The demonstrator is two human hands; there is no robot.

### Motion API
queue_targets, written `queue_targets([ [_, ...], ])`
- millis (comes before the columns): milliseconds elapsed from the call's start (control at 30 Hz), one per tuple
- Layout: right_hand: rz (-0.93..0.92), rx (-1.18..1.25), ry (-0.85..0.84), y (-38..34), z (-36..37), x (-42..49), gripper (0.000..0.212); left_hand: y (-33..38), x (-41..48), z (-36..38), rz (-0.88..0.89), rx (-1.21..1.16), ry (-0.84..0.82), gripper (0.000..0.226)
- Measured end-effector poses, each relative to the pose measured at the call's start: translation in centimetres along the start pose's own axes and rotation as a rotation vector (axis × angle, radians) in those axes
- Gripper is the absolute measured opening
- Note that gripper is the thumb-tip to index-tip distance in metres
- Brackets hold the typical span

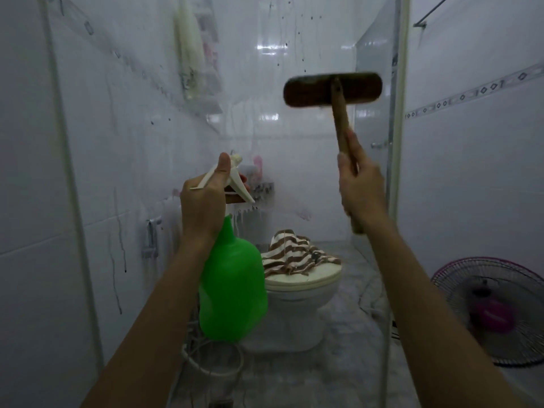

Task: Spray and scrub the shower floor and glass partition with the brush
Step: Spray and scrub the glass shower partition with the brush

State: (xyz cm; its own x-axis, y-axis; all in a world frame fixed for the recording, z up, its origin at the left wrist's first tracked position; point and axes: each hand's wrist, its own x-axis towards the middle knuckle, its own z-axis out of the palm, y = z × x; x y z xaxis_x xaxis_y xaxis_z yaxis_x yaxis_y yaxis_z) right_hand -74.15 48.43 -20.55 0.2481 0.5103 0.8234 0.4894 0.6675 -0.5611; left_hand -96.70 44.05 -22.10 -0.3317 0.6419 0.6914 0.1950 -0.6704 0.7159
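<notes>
Far left is a glossy white tiled wall (29, 178). Next to it is the pale upright frame of the glass partition (141, 92), which is smooth and see-through, streaked with runny drips and dotted with dark specks.

The left hand (203, 201) is wrapped tight around the white plastic trigger head of the spray bottle (232, 290), thumb sticking up along the top and fingers curled in front on the trigger. The bottle itself is bright green plastic, round and bulgy with a narrow neck. It hangs tilted below the hand, nozzle pointing at the glass.

Past the glass there's a white ceramic toilet (297, 307) with the lid down, and a crumpled brown-and-white striped cloth (294, 254) heaped on it. A thin white hose (212, 363) loops on the mottled grey floor (347, 363) near the toilet's base.

Up high to the right is the brush (332, 89), with a flat dark oblong head, rounded ends and a worn wooden handle. The head is right at the glass, though I can't tell if it's actually touching. The right hand (362, 187) has a full closed grip around the handle, low down.

Far right, a round fan (494, 310) with a purple wire grille sits on the floor.
</notes>
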Motion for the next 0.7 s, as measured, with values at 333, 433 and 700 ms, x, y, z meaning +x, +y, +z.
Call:
queue_targets([
  [333, 0.150, -0.016, -0.019, 7.5, -3.0, -13.4, 0.050, -2.6, -2.4, 2.2, -0.084, -0.051, -0.016, 0.047],
  [433, 0.087, 0.016, 0.020, 5.0, -3.4, -5.5, 0.047, -3.2, -2.9, 2.8, -0.095, -0.040, -0.033, 0.041],
  [700, 0.212, -0.015, -0.056, 11.3, -3.3, -21.5, 0.054, -6.3, -5.1, 3.8, -0.198, -0.015, -0.101, 0.050],
])
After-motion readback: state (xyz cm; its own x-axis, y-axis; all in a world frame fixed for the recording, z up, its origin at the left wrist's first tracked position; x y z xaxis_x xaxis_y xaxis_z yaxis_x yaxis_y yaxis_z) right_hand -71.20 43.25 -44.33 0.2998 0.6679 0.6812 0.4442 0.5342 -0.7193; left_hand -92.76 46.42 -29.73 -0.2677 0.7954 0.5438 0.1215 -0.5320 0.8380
